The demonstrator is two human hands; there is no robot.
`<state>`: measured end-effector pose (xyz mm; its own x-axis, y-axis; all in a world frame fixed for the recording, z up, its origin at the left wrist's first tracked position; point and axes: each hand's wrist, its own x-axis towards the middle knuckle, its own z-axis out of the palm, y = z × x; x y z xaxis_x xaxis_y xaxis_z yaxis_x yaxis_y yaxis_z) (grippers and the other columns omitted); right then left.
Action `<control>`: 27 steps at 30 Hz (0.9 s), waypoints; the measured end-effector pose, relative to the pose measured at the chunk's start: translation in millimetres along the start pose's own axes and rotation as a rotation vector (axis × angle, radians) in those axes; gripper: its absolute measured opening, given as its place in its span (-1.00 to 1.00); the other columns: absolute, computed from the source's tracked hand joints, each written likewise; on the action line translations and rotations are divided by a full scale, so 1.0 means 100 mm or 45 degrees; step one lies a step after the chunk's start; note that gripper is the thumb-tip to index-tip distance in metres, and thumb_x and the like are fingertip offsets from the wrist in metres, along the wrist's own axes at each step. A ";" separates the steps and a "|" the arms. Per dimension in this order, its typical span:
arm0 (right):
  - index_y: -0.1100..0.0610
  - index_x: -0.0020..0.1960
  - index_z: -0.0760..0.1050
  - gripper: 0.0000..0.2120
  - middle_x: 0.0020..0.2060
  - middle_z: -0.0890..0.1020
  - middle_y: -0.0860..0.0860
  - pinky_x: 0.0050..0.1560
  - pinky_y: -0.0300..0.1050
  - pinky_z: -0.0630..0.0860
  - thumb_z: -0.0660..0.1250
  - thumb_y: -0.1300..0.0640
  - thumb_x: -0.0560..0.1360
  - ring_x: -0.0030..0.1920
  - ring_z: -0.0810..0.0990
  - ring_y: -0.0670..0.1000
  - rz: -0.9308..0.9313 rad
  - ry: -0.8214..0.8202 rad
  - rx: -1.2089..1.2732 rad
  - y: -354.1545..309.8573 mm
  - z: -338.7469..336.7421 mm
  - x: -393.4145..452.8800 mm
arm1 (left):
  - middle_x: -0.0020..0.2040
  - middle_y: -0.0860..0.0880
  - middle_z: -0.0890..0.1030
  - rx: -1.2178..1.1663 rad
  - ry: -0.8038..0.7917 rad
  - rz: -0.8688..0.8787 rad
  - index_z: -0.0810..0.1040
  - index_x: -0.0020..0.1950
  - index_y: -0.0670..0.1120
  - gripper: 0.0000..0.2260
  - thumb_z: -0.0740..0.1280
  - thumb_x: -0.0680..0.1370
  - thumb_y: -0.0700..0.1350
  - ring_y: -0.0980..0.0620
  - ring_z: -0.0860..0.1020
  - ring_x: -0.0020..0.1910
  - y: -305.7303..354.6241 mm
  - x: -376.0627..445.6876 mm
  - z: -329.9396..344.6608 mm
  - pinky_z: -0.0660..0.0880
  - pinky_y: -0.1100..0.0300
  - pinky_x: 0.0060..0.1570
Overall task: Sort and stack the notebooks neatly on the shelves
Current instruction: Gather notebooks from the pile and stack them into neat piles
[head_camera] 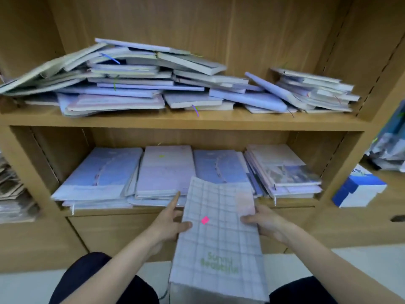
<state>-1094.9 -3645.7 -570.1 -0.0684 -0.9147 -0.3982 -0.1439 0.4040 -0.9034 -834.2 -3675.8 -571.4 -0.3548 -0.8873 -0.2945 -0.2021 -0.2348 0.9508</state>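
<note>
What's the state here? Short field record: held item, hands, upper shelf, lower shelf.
held item: plaid notebook, pink sticker on its cover, in front of the lower shelf
left hand: grips the notebook's left edge, index finger extended toward the shelf
right hand: grips its right edge
upper shelf: messy heap of notebooks
lower shelf: four flat stacks side by side

checked notebook, green "Sunny", rest blurred
</note>
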 end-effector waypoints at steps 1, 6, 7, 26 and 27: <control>0.24 0.22 0.47 -0.65 -0.03 0.65 0.07 -0.13 -0.17 0.56 0.30 0.42 0.46 -0.10 0.62 0.01 0.042 -0.024 0.068 0.02 -0.01 -0.01 | 0.09 -0.04 0.59 -0.033 -0.004 -0.030 -0.03 0.51 0.17 -0.19 0.36 0.49 -0.32 0.02 0.57 -0.05 0.01 0.07 0.02 0.48 0.22 -0.32; -0.02 0.13 0.44 -0.57 -0.02 0.67 -0.04 -0.08 -0.11 0.58 0.34 0.42 0.43 -0.02 0.65 0.00 0.058 -0.179 0.024 -0.16 -0.24 0.06 | -0.06 -0.11 0.61 -0.242 0.120 -0.022 0.07 0.52 0.07 -0.28 0.29 0.51 -0.40 -0.12 0.57 -0.05 0.23 0.47 0.06 0.49 0.00 0.01; -0.04 0.17 0.41 -0.50 -0.02 0.67 -0.02 -0.07 -0.07 0.59 0.33 0.46 0.42 -0.02 0.65 0.02 0.032 -0.157 0.028 -0.23 -0.29 0.12 | -0.04 -0.13 0.60 -0.254 0.137 0.007 0.07 0.52 0.06 -0.30 0.28 0.51 -0.39 -0.14 0.57 -0.04 0.30 0.56 0.08 0.49 0.00 0.02; 0.02 0.52 0.07 -0.27 0.45 0.15 0.16 0.33 -0.09 0.27 0.38 0.13 0.48 0.42 0.22 0.17 -0.157 0.289 -1.129 -0.17 -0.51 1.16 | 0.52 -0.08 0.07 1.668 0.114 0.389 0.13 0.50 0.00 -0.51 0.17 0.58 -0.09 -0.15 0.11 0.46 0.19 1.35 0.27 0.10 0.00 0.41; 0.08 0.50 0.11 -0.31 0.42 0.21 0.16 0.29 -0.12 0.28 0.38 0.15 0.48 0.39 0.27 0.16 -0.234 0.355 -1.100 -0.24 -0.52 1.11 | 0.49 -0.10 0.17 1.564 0.173 0.537 0.20 0.47 -0.04 -0.54 0.16 0.56 -0.13 -0.15 0.23 0.40 0.23 1.32 0.26 0.23 0.00 0.37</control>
<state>-1150.6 -3757.0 -584.3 -0.1906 -0.9759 -0.1066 -0.8543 0.2183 -0.4716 -909.4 -3788.4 -590.5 -0.5152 -0.8529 0.0838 -0.8210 0.5193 0.2373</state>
